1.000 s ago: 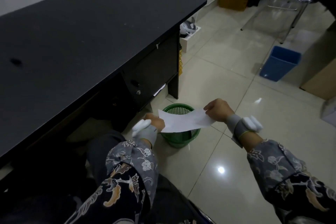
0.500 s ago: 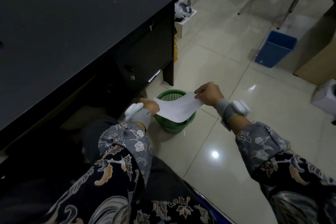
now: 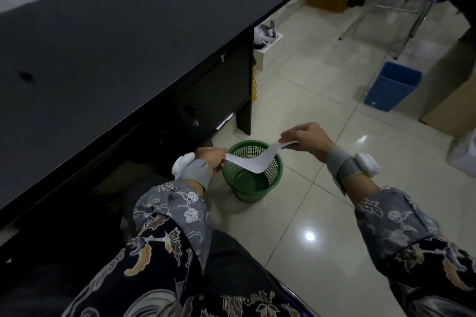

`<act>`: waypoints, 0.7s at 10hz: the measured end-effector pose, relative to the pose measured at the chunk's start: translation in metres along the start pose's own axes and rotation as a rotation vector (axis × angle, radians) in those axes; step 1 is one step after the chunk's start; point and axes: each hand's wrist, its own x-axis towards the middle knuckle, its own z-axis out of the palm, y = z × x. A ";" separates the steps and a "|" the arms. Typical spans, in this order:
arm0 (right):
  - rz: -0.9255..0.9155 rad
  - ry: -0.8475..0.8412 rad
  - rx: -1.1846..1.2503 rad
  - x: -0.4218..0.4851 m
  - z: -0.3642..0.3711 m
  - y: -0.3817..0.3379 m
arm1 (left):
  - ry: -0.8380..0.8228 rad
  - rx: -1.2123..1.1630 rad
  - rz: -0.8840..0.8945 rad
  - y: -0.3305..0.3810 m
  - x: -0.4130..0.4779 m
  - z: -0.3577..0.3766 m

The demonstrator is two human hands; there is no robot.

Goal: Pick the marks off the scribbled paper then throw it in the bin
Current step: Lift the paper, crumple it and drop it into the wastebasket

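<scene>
A white sheet of paper (image 3: 253, 161) hangs bowed over the mouth of a green mesh bin (image 3: 251, 180) on the tiled floor. My left hand (image 3: 210, 159) pinches the sheet's left edge, just left of the bin rim. My right hand (image 3: 305, 139) pinches the opposite corner, held higher and to the right of the bin. The sheet sags in the middle, dipping into the bin's opening. No marks show on the side of the paper facing me.
A black desk (image 3: 116, 54) with drawers stands to the left, its leg just behind the bin. A blue bin (image 3: 392, 89) sits at the far right beside a brown cabinet (image 3: 453, 90). A metal-framed chair (image 3: 396, 5) stands at the back.
The paper was held nearly flat over the bin; now my right hand has risen and the sheet bends and sags down into the bin's opening. Both hands keep their hold.
</scene>
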 end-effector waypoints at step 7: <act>-0.245 -0.036 -0.946 -0.011 0.010 0.028 | 0.067 0.341 0.107 -0.018 0.016 0.002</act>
